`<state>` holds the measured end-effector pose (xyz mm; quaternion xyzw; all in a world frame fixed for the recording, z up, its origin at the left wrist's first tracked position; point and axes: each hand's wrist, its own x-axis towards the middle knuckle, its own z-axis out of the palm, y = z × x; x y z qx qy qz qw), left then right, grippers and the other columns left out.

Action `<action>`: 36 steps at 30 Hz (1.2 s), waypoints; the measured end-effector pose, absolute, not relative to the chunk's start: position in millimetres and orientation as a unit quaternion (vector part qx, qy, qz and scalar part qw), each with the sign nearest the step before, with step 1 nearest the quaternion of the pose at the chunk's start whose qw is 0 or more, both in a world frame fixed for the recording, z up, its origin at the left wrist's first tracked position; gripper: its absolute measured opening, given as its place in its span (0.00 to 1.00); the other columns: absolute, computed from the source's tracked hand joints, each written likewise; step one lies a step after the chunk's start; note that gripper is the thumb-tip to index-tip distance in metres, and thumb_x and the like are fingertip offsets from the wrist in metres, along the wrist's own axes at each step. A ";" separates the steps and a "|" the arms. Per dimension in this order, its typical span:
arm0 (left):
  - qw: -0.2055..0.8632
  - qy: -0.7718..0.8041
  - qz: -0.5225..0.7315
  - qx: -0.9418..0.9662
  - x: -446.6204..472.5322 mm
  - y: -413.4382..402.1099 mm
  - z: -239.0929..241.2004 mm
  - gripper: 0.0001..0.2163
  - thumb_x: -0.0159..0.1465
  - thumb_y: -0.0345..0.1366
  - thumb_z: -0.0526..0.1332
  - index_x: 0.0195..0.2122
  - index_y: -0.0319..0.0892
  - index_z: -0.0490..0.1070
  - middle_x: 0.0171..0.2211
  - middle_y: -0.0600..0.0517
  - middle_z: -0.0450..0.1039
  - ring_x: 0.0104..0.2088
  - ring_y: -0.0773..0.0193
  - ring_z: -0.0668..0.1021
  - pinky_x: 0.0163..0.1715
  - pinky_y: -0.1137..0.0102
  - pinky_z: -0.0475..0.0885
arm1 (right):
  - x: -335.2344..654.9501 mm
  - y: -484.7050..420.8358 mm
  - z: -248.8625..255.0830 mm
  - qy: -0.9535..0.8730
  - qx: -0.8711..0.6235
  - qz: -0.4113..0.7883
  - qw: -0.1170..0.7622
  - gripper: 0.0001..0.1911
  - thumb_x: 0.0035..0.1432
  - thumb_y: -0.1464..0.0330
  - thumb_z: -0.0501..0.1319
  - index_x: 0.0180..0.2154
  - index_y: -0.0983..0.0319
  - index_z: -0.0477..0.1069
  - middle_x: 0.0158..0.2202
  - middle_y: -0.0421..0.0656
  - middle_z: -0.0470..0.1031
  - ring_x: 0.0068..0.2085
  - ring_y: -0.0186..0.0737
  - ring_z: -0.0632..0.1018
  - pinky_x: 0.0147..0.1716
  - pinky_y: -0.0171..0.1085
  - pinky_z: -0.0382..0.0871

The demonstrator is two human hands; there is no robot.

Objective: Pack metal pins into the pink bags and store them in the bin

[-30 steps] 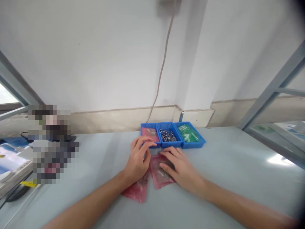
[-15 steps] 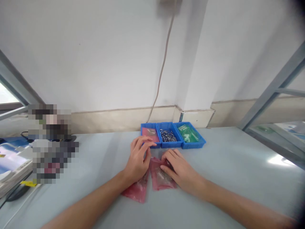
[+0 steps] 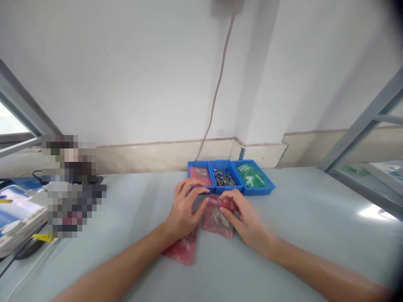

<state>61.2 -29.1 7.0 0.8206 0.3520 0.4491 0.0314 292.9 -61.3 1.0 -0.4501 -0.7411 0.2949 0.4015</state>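
Both hands hold up the top edge of a small pink plastic bag point(image 3: 217, 220) with small metal parts inside, just above the grey table point(image 3: 302, 214). My left hand point(image 3: 185, 209) pinches the bag's left top corner with its thumb. On the right side, my right hand point(image 3: 244, 216) pinches the bag's top edge. A second pink bag point(image 3: 181, 249) lies flat on the table under my left wrist.
Three blue trays stand in a row at the table's back: one with pink bags point(image 3: 199, 174), one with metal pins point(image 3: 224, 178), one with green bags point(image 3: 253, 176). A cable point(image 3: 217, 92) runs down the wall. Books and a blurred area point(image 3: 71, 184) are at the left.
My right hand, flat on the pink bag before, has lifted its top edge, and my left thumb has joined it. The bag now tilts up off the table.
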 end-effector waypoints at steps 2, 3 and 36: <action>0.040 0.342 0.450 0.824 59.6 -30.4 7.8 0.09 0.75 0.37 0.61 0.55 0.48 0.74 0.55 0.46 0.74 0.61 0.52 0.72 0.66 0.51 0.64 | 293.8 -60.7 -2.3 -0.737 -0.442 0.264 0.438 0.10 0.76 0.60 0.57 0.54 0.54 0.68 0.47 0.46 0.72 0.46 0.48 0.76 0.47 0.46 0.74; 0.045 0.334 0.449 0.828 58.6 -30.9 8.2 0.10 0.75 0.39 0.61 0.55 0.47 0.73 0.54 0.46 0.74 0.61 0.52 0.72 0.65 0.51 0.65 | 294.2 -60.7 -3.7 -0.734 -0.438 0.251 0.454 0.11 0.76 0.59 0.57 0.55 0.54 0.67 0.50 0.47 0.71 0.48 0.49 0.76 0.49 0.48 0.74; 0.082 0.255 0.461 0.846 61.9 -27.7 2.5 0.02 0.75 0.31 0.61 0.47 0.43 0.73 0.42 0.48 0.78 0.46 0.57 0.77 0.51 0.59 0.74 | 294.6 -61.9 0.6 -0.735 -0.456 0.231 0.446 0.09 0.74 0.57 0.61 0.45 0.54 0.73 0.43 0.42 0.78 0.44 0.45 0.78 0.43 0.40 0.72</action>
